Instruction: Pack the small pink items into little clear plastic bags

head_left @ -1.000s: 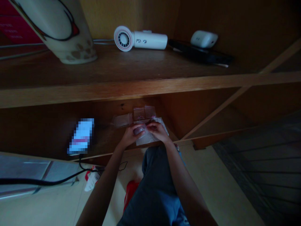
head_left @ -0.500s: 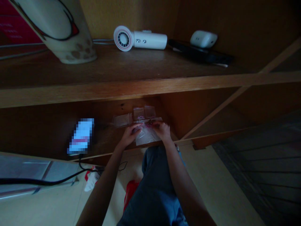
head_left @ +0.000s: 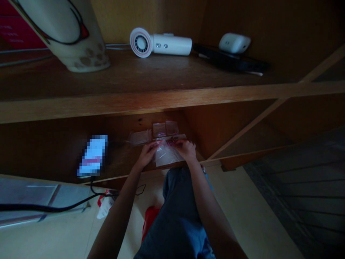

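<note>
A clear plastic bag [head_left: 168, 154] lies on the lower shelf, with small dark pink beads [head_left: 171, 142] at its upper part. My left hand [head_left: 147, 153] is closed on the bag's left edge, fingertips pinched together. On the other side my right hand [head_left: 187, 149] has its fingertips together at the beads; whether it grips beads or plastic is too small to tell. Behind the bag lie two small clear bags, one with pink bits in it [head_left: 159, 130] and one beside it [head_left: 171, 127]. More flat clear bags [head_left: 141, 137] rest behind my left hand.
A lit phone [head_left: 93, 156] with a cable [head_left: 54, 208] is at the left of the lower shelf. On the upper shelf [head_left: 161, 75] stand a large cup [head_left: 88, 54], a white handheld fan [head_left: 172, 44], and a white case [head_left: 234, 43] on a dark flat object.
My left fingers have shifted slightly and lie flatter along the bag's edge. My right hand has barely moved at the beads.
</note>
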The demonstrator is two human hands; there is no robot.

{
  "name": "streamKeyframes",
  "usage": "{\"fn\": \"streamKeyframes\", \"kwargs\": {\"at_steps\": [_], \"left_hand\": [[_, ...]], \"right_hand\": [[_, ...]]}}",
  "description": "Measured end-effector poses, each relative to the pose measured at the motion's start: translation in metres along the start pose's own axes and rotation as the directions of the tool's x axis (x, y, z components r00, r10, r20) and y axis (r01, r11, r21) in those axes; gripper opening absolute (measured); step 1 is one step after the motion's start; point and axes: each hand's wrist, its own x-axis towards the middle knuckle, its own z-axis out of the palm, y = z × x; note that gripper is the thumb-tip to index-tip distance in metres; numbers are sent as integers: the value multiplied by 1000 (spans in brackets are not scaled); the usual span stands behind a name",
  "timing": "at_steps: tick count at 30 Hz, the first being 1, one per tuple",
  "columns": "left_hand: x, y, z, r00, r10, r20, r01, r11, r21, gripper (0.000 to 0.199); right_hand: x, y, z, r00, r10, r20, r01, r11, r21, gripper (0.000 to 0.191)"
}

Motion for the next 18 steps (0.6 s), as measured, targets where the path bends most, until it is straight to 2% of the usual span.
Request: {"fn": "streamKeyframes", "kwargs": {"at_steps": [9, 13, 18], "left_hand": [[-1, -2, 0, 999, -37, -18, 35, 993, -115, 44], [-2, -1, 0, 996, -88, -15, 86, 988, -132, 51], [-3, -3, 0, 995, -100, -29, 95, 987, -132, 53]], "right_hand": [[0, -2, 0, 1000, 12, 18, -11, 999, -31, 17], [-1, -3, -2, 999, 16, 30, -15, 999, -49, 16], [-3, -6, -4, 1000, 3, 25, -2, 999, -47, 16]]}}
